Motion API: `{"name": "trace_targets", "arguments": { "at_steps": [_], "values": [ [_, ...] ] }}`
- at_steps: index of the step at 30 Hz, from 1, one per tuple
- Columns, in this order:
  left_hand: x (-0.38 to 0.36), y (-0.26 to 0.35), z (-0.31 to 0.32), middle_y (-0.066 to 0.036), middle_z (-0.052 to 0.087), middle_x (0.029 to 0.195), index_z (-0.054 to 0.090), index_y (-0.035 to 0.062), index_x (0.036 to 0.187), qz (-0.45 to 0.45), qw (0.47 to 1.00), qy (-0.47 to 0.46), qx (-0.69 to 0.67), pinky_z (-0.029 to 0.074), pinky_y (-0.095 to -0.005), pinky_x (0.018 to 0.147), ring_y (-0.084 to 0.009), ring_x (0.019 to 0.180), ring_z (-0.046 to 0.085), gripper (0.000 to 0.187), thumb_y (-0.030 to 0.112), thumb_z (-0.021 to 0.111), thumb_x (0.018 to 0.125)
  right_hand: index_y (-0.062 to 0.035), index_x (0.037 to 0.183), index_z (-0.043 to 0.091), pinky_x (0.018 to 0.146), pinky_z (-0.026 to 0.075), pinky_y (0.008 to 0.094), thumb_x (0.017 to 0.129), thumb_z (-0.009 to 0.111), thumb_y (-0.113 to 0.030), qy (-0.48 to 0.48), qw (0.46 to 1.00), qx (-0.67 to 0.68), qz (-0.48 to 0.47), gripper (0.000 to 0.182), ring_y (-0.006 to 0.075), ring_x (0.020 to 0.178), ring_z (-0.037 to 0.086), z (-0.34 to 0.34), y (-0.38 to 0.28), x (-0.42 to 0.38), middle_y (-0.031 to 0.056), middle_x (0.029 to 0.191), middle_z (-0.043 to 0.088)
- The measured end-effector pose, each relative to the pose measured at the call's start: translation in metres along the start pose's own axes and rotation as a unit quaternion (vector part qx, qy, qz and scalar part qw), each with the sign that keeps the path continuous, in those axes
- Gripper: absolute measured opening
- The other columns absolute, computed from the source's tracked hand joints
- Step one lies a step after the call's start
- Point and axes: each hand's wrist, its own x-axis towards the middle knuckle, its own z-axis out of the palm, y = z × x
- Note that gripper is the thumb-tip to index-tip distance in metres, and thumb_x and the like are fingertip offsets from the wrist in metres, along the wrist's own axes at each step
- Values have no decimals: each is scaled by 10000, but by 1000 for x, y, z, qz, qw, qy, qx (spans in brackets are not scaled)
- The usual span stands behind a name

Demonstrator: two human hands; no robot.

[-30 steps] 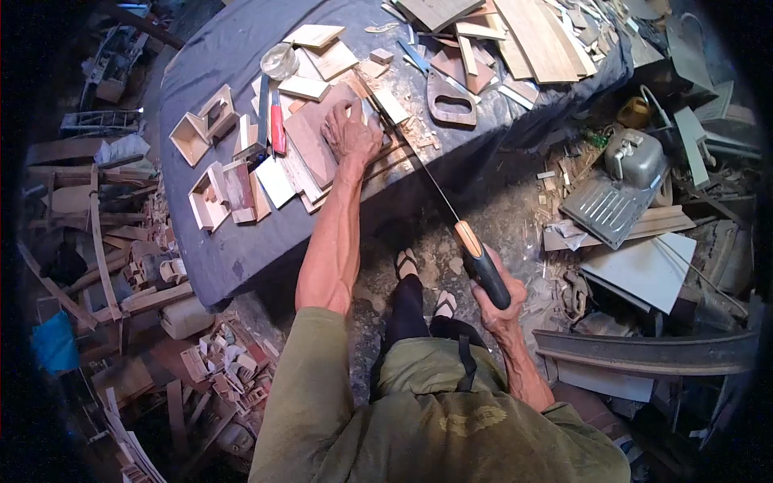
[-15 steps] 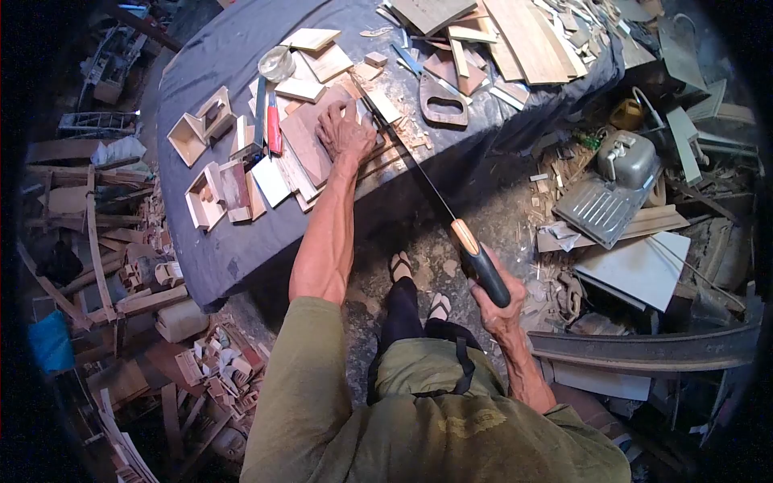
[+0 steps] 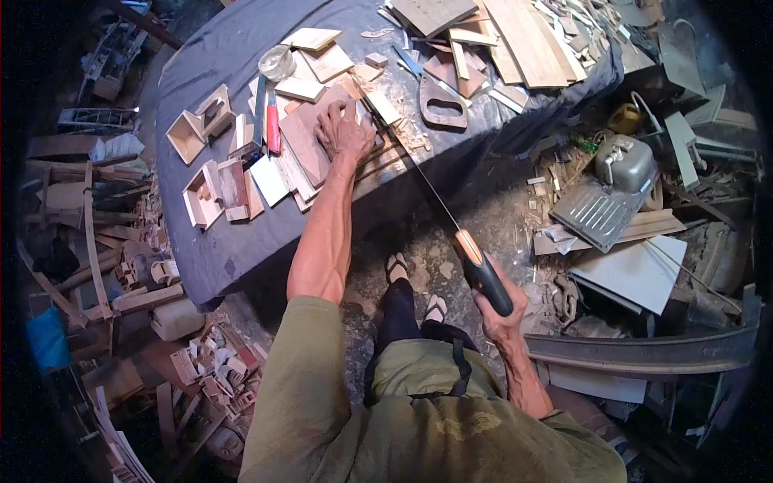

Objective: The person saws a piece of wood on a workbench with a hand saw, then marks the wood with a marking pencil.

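My right hand (image 3: 501,306) is wrapped round the black and orange handle of a long thin saw (image 3: 475,256). The blade runs up and left over the table's front edge to wood beside my left hand (image 3: 344,133). That left hand presses down on a brown wooden board (image 3: 306,143), its fingers bent and slightly apart. Pale offcuts and sawdust lie just right of the blade. Left of the board are a red-handled tool (image 3: 274,130) and a white rectangular piece (image 3: 269,179).
On the dark-clothed table (image 3: 241,262) stand small wooden boxes (image 3: 203,196), a glass jar (image 3: 277,63), another handsaw (image 3: 443,105) and stacked boards (image 3: 515,48). Scrap wood (image 3: 221,374) heaps the floor at left; a metal sink (image 3: 600,213) lies at right.
My right hand and the saw handle have moved slightly down, away from the table, drawing the blade back. My left hand stays on the board.
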Motion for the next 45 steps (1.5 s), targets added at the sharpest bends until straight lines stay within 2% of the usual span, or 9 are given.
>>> {"name": "trace_targets", "arguments": {
  "at_steps": [17, 20, 24, 27, 34, 36, 39, 42, 45],
  "values": [
    [-1, -1, -1, -90, 513, 1291, 627, 135, 1249, -8, 1000, -4, 5, 278, -526, 1056, -323, 1246, 401, 482, 310, 648, 801, -29, 1368, 588, 706, 552, 302, 736, 640, 23, -26, 999, -17, 18, 637, 158, 752, 708, -3, -7, 23, 128, 893, 738],
    [1, -1, 3, -88, 516, 1292, 627, 140, 1255, -8, 1000, -2, 5, 280, -525, 1054, -321, 1241, 405, 486, 312, 646, 801, 8, 1342, 596, 765, 522, 272, 702, 635, 5, -20, 999, 11, 30, 642, 132, 767, 641, -10, -2, 9, 95, 897, 703],
    [0, 3, -3, -88, 518, 1293, 623, 144, 1275, -19, 1000, -13, 2, 282, -525, 1055, -322, 1246, 404, 504, 311, 646, 800, 6, 1337, 600, 789, 527, 280, 711, 650, 20, -14, 998, 28, 56, 628, 141, 819, 658, -7, -1, 14, 116, 948, 715],
    [1, 3, -4, -93, 516, 1304, 615, 144, 1295, -26, 999, -24, 5, 277, -526, 1066, -325, 1260, 398, 522, 308, 646, 800, -26, 1359, 591, 703, 545, 289, 733, 644, 32, -16, 1000, -26, -5, 632, 152, 772, 704, 0, -6, 32, 153, 950, 737],
    [5, 2, -3, -114, 510, 1322, 602, 137, 1315, -45, 998, -30, -19, 254, -558, 1092, -344, 1287, 385, 515, 337, 642, 842, -40, 1349, 605, 732, 534, 285, 727, 669, 26, 28, 999, 22, -27, 629, 137, 788, 675, 6, -3, 24, 143, 965, 732],
    [6, 2, -5, -120, 512, 1319, 608, 132, 1301, -44, 998, -40, -18, 270, -579, 1079, -353, 1284, 392, 487, 332, 637, 858, -36, 1343, 611, 806, 527, 282, 741, 668, 22, 28, 998, 47, 20, 607, 137, 877, 671, 4, -10, 19, 131, 1026, 730],
    [8, 3, -5, -124, 513, 1314, 626, 124, 1261, -51, 997, -43, -35, 276, -596, 1070, -357, 1269, 402, 447, 316, 636, 858, -50, 1347, 612, 806, 525, 276, 736, 671, 24, 8, 999, 28, 43, 618, 140, 882, 681, 0, -14, 18, 133, 1026, 735],
    [14, 0, -4, -123, 520, 1292, 650, 121, 1198, -56, 997, -41, -32, 280, -609, 1055, -356, 1251, 411, 390, 307, 636, 855, -48, 1354, 604, 695, 545, 290, 730, 675, 41, 12, 1000, 9, -8, 634, 129, 747, 684, 4, -7, 20, 155, 955, 735],
    [17, 4, -2, -114, 543, 1245, 674, 135, 1138, -78, 997, -21, -8, 294, -597, 1024, -347, 1235, 421, 335, 309, 635, 855, -47, 1356, 600, 695, 545, 291, 724, 675, 51, 7, 1000, 27, -8, 645, 142, 760, 694, 6, -9, 20, 164, 1006, 738]
  ]
}}
